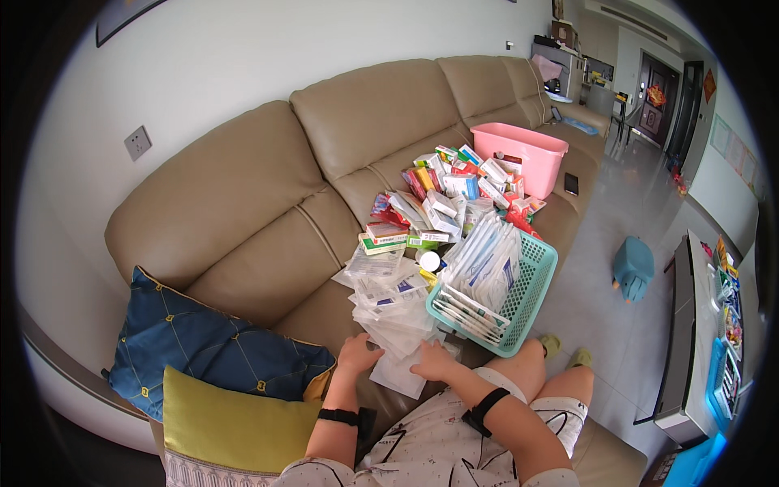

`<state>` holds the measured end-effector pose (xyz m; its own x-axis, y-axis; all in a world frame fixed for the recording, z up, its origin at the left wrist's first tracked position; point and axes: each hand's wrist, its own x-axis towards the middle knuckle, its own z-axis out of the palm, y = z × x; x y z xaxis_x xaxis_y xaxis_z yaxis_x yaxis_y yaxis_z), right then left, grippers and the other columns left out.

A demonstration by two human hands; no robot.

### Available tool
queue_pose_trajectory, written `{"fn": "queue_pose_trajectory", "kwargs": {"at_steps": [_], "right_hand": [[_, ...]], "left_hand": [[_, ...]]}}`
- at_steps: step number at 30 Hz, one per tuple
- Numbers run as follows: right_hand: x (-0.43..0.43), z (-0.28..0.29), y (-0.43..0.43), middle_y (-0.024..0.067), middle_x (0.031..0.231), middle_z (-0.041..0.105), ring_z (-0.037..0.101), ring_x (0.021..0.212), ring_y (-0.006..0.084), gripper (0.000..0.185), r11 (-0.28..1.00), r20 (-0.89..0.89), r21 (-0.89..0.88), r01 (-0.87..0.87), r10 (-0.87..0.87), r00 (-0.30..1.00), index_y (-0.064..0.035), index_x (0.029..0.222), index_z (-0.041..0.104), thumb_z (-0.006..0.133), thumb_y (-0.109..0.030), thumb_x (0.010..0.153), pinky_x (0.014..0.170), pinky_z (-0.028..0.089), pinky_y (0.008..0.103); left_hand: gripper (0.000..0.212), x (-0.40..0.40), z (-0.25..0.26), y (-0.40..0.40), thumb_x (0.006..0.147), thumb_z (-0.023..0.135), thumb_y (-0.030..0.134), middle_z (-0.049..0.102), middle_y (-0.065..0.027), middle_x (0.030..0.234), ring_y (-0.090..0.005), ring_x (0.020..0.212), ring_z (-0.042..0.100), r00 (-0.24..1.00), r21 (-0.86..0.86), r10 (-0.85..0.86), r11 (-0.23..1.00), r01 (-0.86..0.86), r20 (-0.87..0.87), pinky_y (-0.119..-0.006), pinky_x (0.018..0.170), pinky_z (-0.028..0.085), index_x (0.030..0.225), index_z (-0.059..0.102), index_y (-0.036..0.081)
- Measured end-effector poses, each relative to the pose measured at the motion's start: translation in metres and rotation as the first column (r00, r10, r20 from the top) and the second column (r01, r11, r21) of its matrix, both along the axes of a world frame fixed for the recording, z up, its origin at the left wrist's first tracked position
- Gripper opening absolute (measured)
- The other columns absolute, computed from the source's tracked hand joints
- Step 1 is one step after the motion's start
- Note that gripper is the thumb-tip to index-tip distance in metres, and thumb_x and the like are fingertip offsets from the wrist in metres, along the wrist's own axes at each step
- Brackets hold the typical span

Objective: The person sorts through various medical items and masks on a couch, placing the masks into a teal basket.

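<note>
My left hand (360,355) is at the left edge of a loose pile of flat, clear-and-white packets (392,319) on the sofa seat. Its thumb and fingers are spread, with nothing visible between them. Over the pile's near right side is my right hand (437,361), thumb and index finger apart; its other fingers are partly hidden. A whitish packet (398,374) lies between the two hands. Right of the pile, a mint-green plastic basket (535,292) holds upright white packets (487,255) and a row of thinner packets (471,316) at its near end.
Beyond the pile are many medicine boxes (459,185), a white round-capped container (429,261) and a pink plastic bin (523,155). A phone (571,184) lies near the seat's front edge. Cushions (225,341) sit at left. A blue animal-shaped stool (633,268) stands on the floor.
</note>
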<state>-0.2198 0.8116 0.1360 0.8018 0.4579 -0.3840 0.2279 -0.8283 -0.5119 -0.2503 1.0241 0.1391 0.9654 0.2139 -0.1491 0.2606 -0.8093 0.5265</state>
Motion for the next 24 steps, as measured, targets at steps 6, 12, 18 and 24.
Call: {"fn": "queue_pose_trajectory", "kwargs": {"at_steps": [6, 12, 18, 24], "right_hand": [[0.015, -0.007, -0.017, 0.0382, 0.134, 0.024, 0.037, 0.121, 0.0439, 0.097, 0.988, -0.129, 0.007, 0.155, -0.153, 0.980, 0.0042, 0.137, 0.017, 0.066, -0.039, 0.065, 0.099, 0.036, 0.0382], [0.037, -0.024, -0.036, 0.0345, 0.133, 0.032, 0.036, 0.123, 0.0426, 0.095, 0.981, -0.070, -0.044, 0.191, -0.194, 0.978, 0.0095, 0.135, 0.021, 0.065, -0.039, 0.066, 0.101, 0.034, 0.0357], [0.040, -0.014, -0.045, 0.0292, 0.130, 0.040, 0.038, 0.123, 0.0368, 0.090, 0.980, 0.029, -0.071, 0.184, -0.183, 0.983, 0.0148, 0.131, 0.025, 0.061, -0.038, 0.066, 0.102, 0.032, 0.0364], [0.028, 0.022, -0.025, 0.0207, 0.118, 0.051, 0.054, 0.104, 0.0285, 0.075, 0.950, -0.374, -0.022, 0.312, -0.298, 0.878, 0.0063, 0.122, 0.043, 0.069, -0.039, 0.068, 0.081, 0.049, 0.0381]], "left_hand": [[0.060, 0.006, -0.007, -0.006, 0.065, 0.070, 0.043, 0.055, -0.0226, 0.109, -0.0358, 0.105, 0.052, 0.998, 0.055, -0.055, 0.997, 0.056, -0.008, -0.040, 0.089, 0.043, 0.107, 0.058, 0.002], [0.067, 0.004, -0.004, 0.000, 0.066, 0.070, 0.044, 0.049, -0.0229, 0.119, -0.0359, 0.112, 0.047, 0.993, 0.001, 0.116, 0.993, -0.116, 0.009, -0.042, 0.093, 0.041, 0.117, 0.053, 0.004], [0.074, -0.002, -0.017, -0.010, 0.063, 0.072, 0.044, 0.051, -0.0220, 0.116, -0.0351, 0.111, 0.048, 0.997, 0.166, 0.066, 0.984, -0.071, 0.036, -0.040, 0.092, 0.041, 0.121, 0.050, 0.004], [0.072, 0.001, -0.024, -0.027, 0.060, 0.079, 0.032, 0.054, -0.0176, 0.107, -0.0307, 0.104, 0.051, 0.992, -0.020, 0.078, 0.997, -0.076, 0.096, -0.037, 0.087, 0.044, 0.114, 0.048, -0.004]]}}
